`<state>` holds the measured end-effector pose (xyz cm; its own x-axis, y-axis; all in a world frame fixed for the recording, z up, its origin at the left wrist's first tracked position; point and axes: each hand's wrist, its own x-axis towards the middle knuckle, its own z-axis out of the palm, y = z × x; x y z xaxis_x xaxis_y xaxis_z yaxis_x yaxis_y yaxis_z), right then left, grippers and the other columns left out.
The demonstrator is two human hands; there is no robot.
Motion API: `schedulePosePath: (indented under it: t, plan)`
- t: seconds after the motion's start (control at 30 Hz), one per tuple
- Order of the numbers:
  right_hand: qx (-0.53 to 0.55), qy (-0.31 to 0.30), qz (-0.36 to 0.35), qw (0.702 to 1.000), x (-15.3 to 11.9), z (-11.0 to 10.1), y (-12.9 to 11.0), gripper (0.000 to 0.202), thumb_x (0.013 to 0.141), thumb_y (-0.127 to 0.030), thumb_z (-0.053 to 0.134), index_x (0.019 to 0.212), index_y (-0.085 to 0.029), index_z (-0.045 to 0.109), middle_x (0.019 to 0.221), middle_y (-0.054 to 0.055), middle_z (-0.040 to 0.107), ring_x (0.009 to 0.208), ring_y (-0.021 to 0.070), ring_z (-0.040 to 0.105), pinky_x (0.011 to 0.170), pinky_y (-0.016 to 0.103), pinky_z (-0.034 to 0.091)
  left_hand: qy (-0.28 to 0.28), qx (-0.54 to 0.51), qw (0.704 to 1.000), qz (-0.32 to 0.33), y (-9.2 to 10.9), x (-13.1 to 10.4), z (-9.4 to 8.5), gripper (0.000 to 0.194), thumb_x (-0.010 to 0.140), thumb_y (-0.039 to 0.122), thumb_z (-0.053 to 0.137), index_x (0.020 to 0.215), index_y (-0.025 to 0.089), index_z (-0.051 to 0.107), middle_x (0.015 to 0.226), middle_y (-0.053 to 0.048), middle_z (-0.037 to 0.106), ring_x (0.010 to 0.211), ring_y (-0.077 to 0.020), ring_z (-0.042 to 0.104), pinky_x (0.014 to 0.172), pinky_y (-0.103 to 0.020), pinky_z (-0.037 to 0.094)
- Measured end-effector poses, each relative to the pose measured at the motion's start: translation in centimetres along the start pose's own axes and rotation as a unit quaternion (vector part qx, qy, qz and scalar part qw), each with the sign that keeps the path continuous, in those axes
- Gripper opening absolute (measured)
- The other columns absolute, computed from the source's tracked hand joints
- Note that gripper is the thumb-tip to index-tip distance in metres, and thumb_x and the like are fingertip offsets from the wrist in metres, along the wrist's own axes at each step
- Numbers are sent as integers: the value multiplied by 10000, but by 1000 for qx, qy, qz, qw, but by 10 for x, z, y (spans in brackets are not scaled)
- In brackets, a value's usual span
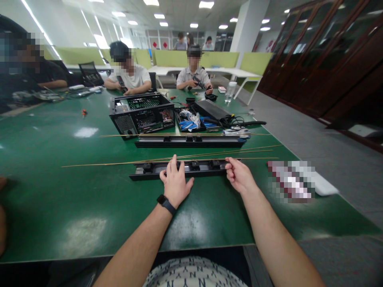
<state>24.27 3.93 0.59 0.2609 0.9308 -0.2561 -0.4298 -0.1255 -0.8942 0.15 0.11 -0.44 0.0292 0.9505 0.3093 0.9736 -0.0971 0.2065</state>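
A long black metal channel (206, 172) with several black blocks inside lies crosswise in front of me on the green table. My left hand (176, 181) rests over its middle, fingers spread and fingertips across its far edge. At the channel's right end my right hand (239, 175) is closed, thumb and forefinger pinched on a thin brass-coloured rod. More thin rods (95, 165) lie along the far edge, sticking out past both ends. Beyond them is a second black channel (167, 144), with thin rods along its far side too.
Farther back stand an open black computer case (143, 115), a tray with blue-white gloves (190, 120), a grey metal box (212, 109) with cables and a clear bottle (230, 91). A blurred packet (290, 181) lies at right. People sit across the table and at left.
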Motion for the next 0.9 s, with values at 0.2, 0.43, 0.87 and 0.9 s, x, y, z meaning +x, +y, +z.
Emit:
schedulePosePath:
  t: [0.2,0.43,0.87,0.9]
  plan:
    - [-5,11,7,1000,-4,0,-1,71,959,-223,633,915,-168,635,568,-42,611,323,48,370,251,148,237,-1,4,1000,-1,0,0,-1,683,886,494,677,1493,203,560,1741,-160,287,1486,-366,408,1059,-585,423]
    - [-9,20,7,1000,-6,2,-2,64,957,-213,630,917,-164,644,564,-40,613,315,51,375,245,152,239,8,-1,1000,-4,0,0,2,678,889,505,668,1488,206,564,1743,-161,281,1478,-372,409,1063,-585,413]
    - [-7,44,-7,999,-8,1,-3,155,910,-266,759,869,-164,650,577,-35,605,342,44,427,251,133,264,7,-19,1000,-8,1,-2,1,674,892,487,665,1490,195,561,1739,-186,274,1517,-376,369,1095,-590,397]
    - [-8,48,-11,999,-7,1,-3,152,913,-263,754,866,-162,651,580,-34,608,345,44,430,251,133,267,6,-19,1000,-9,1,-2,0,673,892,486,667,1489,194,561,1739,-187,272,1517,-376,368,1097,-591,395]
